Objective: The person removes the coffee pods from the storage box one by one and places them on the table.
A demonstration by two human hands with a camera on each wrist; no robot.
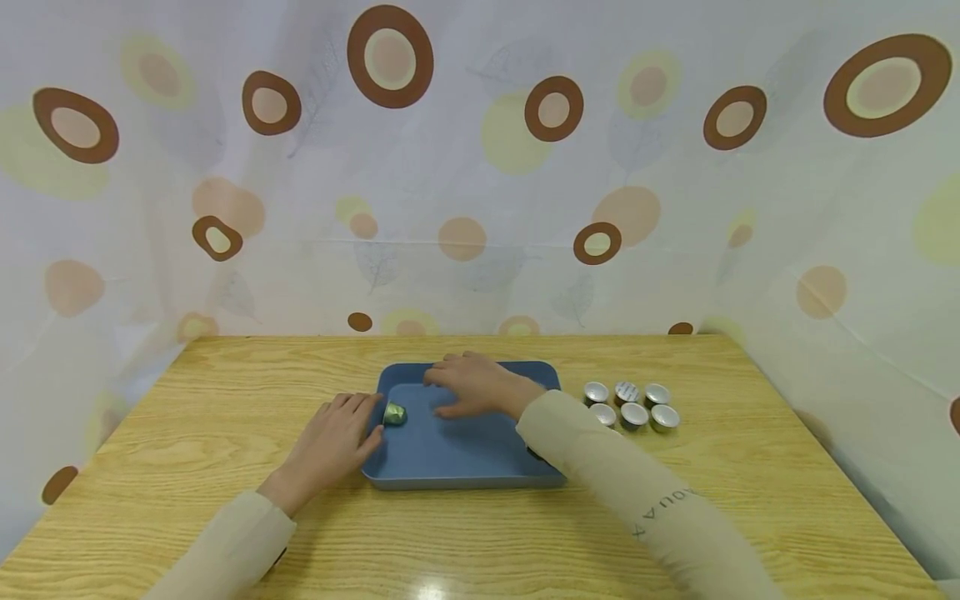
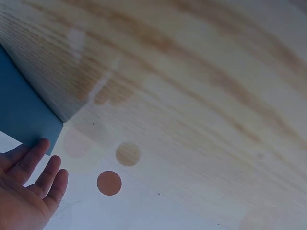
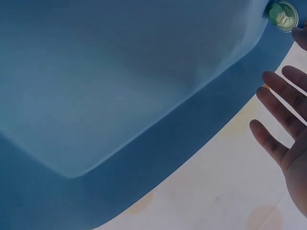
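Observation:
A blue tray [image 1: 465, 454] lies on the table, with a green foil coffee capsule [image 1: 395, 414] tipped on its side against the left inner wall. My left hand [image 1: 333, 437] is at the tray's left edge, fingers loosely extended; in the left wrist view its fingertips [image 2: 44, 143] meet the tray's outer wall. Over the tray my right hand [image 1: 480, 385] hovers with spread fingers and holds nothing. The right wrist view shows the capsule [image 3: 283, 17] near that hand's thumb. Something dark in the tray's right side is mostly hidden by the right sleeve.
Right of the tray stand several coffee capsules [image 1: 633, 414] in rows, pale lids up; the right forearm [image 1: 630, 475] covers part of the group. A wooden table [image 1: 225, 400] extends around the tray. Behind it hangs a patterned curtain [image 1: 465, 283].

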